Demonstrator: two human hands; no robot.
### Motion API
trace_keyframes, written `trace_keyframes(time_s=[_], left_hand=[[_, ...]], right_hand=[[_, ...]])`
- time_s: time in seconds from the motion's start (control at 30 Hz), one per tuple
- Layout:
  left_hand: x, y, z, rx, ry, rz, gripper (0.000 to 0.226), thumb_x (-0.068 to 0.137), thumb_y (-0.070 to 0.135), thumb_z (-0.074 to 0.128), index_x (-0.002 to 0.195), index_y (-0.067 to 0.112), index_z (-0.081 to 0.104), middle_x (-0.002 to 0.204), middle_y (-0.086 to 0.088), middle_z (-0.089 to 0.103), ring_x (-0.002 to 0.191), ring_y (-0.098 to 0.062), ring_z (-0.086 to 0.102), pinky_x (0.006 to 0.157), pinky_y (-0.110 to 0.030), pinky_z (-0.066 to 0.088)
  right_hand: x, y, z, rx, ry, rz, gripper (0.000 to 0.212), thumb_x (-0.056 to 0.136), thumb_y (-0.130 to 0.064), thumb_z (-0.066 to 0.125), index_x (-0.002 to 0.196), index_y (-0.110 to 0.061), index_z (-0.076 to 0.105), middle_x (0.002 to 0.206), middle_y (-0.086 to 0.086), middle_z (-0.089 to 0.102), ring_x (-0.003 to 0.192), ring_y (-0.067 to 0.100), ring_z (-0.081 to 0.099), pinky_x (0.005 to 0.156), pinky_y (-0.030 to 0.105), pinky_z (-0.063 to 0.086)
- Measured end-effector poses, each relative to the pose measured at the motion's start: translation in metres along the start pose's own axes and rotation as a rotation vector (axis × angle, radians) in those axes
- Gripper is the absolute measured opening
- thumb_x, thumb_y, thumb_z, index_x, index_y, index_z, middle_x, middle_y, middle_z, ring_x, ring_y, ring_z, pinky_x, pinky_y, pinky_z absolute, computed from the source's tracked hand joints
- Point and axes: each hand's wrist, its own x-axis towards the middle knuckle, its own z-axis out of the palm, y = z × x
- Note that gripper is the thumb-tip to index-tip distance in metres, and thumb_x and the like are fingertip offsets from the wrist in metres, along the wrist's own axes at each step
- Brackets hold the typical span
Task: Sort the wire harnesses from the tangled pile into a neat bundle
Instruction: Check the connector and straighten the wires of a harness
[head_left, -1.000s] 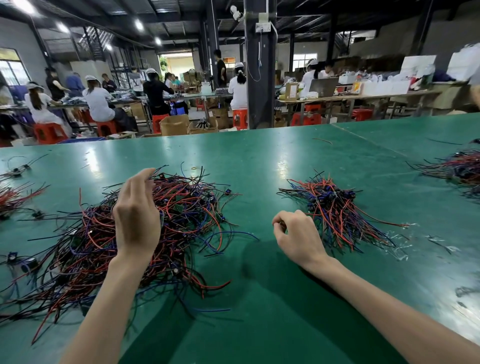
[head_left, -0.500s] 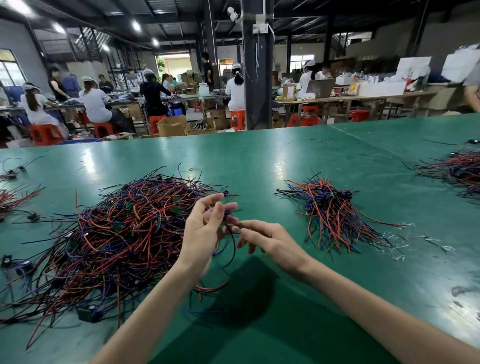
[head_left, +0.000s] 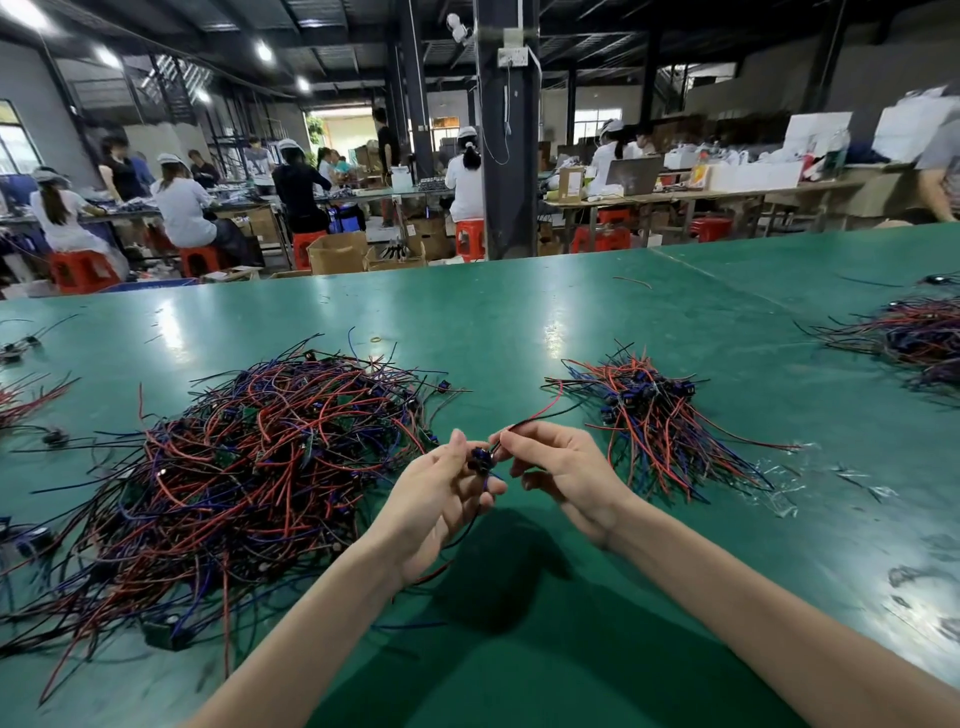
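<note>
Wire harness (head_left: 480, 460) of thin red and black leads with dark connector held over green table (head_left: 519, 322), left hand (head_left: 441, 501) clamped on connector, right hand (head_left: 569, 475) pinching its leads, big tangled red-blue-black wire pile (head_left: 249, 467) just left, smaller fanned bundle (head_left: 654, 415) right, workers (head_left: 182, 208) on red stools (head_left: 83, 270) beyond

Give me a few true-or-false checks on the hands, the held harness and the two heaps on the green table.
1. The left hand and the right hand hold one wire harness between them. True.
2. The tangled pile lies to the right of both hands. False: it lies to their left.
3. The neat bundle lies on the table, right of the hands. True.
4. The right hand lies flat on the table. False: its fingers pinch the harness's wires.
</note>
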Motion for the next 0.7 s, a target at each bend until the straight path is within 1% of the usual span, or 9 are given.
trace_keyframes(time_s=[0.07, 0.13, 0.2, 0.3, 0.4, 0.5, 0.57, 0.63, 0.7], left_hand=[[0.000, -0.001, -0.001, -0.003, -0.012, -0.020, 0.021, 0.099, 0.016, 0.042, 0.101, 0.000, 0.056, 0.077, -0.004, 0.067, 0.051, -0.010, 0.059, 0.046, -0.016, 0.047], [0.000, -0.003, -0.002, 0.043, -0.016, -0.014, 0.013, 0.095, 0.009, 0.047, 0.101, 0.000, 0.055, 0.076, -0.005, 0.063, 0.051, -0.010, 0.059, 0.045, -0.016, 0.045], [0.001, -0.004, -0.004, 0.129, -0.011, 0.022, 0.009, 0.093, 0.006, 0.051, 0.098, 0.001, 0.056, 0.070, -0.006, 0.060, 0.051, -0.012, 0.058, 0.045, -0.017, 0.044], [0.000, -0.006, -0.004, 0.254, -0.016, 0.061, 0.004, 0.091, 0.002, 0.054, 0.092, 0.002, 0.057, 0.059, -0.002, 0.056, 0.049, -0.013, 0.056, 0.044, -0.018, 0.041], [0.000, -0.008, -0.002, 0.292, -0.035, 0.039, 0.004, 0.092, 0.000, 0.052, 0.092, 0.001, 0.056, 0.064, -0.007, 0.051, 0.046, -0.013, 0.050, 0.041, -0.018, 0.035], [-0.001, -0.010, -0.001, 0.314, 0.002, 0.008, 0.009, 0.093, 0.001, 0.049, 0.096, 0.001, 0.058, 0.065, -0.005, 0.054, 0.043, -0.011, 0.047, 0.039, -0.017, 0.029], [-0.002, -0.012, 0.000, 0.327, 0.035, -0.009, 0.012, 0.094, 0.006, 0.049, 0.092, 0.004, 0.060, 0.063, -0.002, 0.058, 0.043, -0.011, 0.047, 0.040, -0.018, 0.028], [-0.002, -0.013, 0.000, 0.323, 0.059, -0.019, 0.013, 0.093, 0.015, 0.054, 0.087, 0.007, 0.062, 0.061, -0.002, 0.056, 0.043, -0.013, 0.047, 0.042, -0.020, 0.031], [-0.003, -0.014, 0.000, 0.312, 0.079, -0.008, 0.012, 0.090, 0.015, 0.059, 0.082, 0.007, 0.062, 0.059, -0.005, 0.050, 0.041, -0.015, 0.048, 0.040, -0.020, 0.039]], right_hand=[[0.001, 0.000, -0.001, 0.026, 0.007, 0.007, 0.011, 0.088, -0.009, 0.061, 0.080, -0.008, 0.068, 0.070, 0.000, 0.067, 0.057, 0.006, 0.052, 0.056, 0.017, 0.037], [0.001, 0.001, 0.000, 0.047, 0.008, 0.018, 0.012, 0.089, -0.009, 0.061, 0.078, -0.007, 0.067, 0.067, -0.002, 0.067, 0.054, 0.004, 0.052, 0.055, 0.016, 0.039], [0.001, 0.001, 0.000, 0.060, 0.018, 0.036, 0.014, 0.089, -0.010, 0.061, 0.076, -0.006, 0.067, 0.064, -0.003, 0.066, 0.051, 0.004, 0.052, 0.054, 0.017, 0.039], [0.003, 0.001, -0.003, 0.055, 0.051, 0.066, 0.017, 0.088, -0.013, 0.063, 0.072, -0.008, 0.068, 0.061, -0.003, 0.064, 0.051, 0.005, 0.049, 0.054, 0.018, 0.039], [0.005, 0.001, -0.005, 0.033, 0.080, 0.080, 0.016, 0.086, -0.013, 0.066, 0.070, -0.010, 0.068, 0.062, -0.003, 0.064, 0.051, 0.005, 0.048, 0.055, 0.019, 0.039], [0.006, 0.002, -0.006, -0.007, 0.082, 0.079, 0.014, 0.084, -0.011, 0.068, 0.070, -0.009, 0.067, 0.057, -0.005, 0.063, 0.050, 0.005, 0.048, 0.053, 0.017, 0.039], [0.006, 0.002, -0.007, -0.019, 0.075, 0.076, 0.015, 0.083, -0.009, 0.069, 0.068, -0.009, 0.066, 0.055, -0.004, 0.061, 0.049, 0.006, 0.048, 0.053, 0.018, 0.038], [0.006, 0.001, -0.007, -0.013, 0.053, 0.075, 0.014, 0.082, -0.008, 0.069, 0.068, -0.008, 0.066, 0.058, 0.000, 0.061, 0.050, 0.007, 0.048, 0.052, 0.018, 0.039], [0.005, 0.001, -0.006, -0.029, 0.015, 0.078, 0.011, 0.081, -0.008, 0.069, 0.071, -0.006, 0.065, 0.063, 0.005, 0.062, 0.051, 0.008, 0.049, 0.053, 0.019, 0.040]])
